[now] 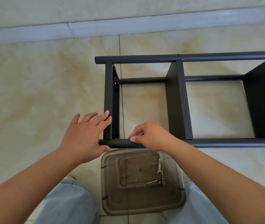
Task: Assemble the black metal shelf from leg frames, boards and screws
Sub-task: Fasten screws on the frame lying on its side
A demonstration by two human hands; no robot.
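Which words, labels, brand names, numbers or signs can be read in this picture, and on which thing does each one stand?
None can be read.
Black shelf: plain metal, no label shows.
Clear plastic box: only moulded ridges on its bottom, no letters; the screws in it carry no visible marks.
Floor tiles and baseboard: no writing.
Left hand and right hand: they cover no visible print.

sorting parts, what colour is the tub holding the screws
The tub is translucent smoky grey-brown, seen in the head view.
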